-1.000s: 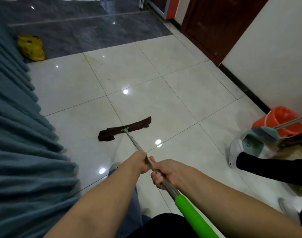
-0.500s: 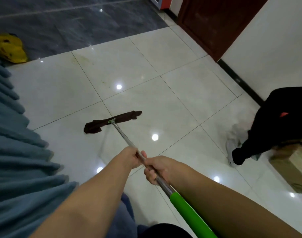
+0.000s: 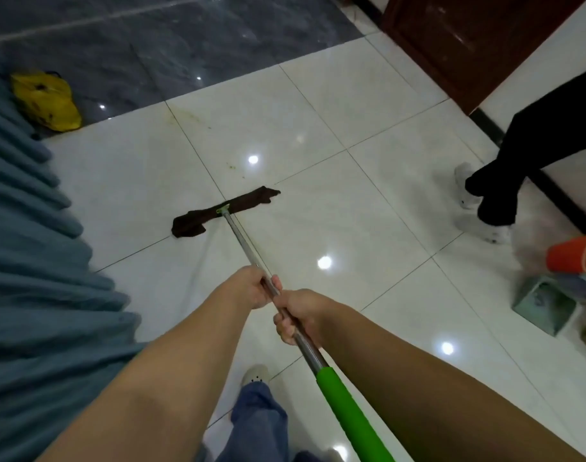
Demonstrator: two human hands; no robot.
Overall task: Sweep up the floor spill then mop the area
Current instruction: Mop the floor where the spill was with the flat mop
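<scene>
Right now the floor [image 3: 378, 105], pale tile, is carrying the mop [image 3: 240, 236]. Its pole [image 3: 311, 354] is running from lower right up & away, straight ahead of the person. The dark cloth head [image 3: 248, 202] is lying flat on the tile, long axis crosswise to the pole, w/ its left end bunching up. Both hands are clenching the bare metal. The left hand [image 3: 251, 288] is sitting nearer the cloth, and the right hand [image 3: 300, 316] is gripping just behind it, above the green grip [image 3: 348, 415]. Brownish specks [image 3: 232, 167] are showing just beyond the cloth, so the next push prob. needs to be going fwd along the pole's line.
</scene>
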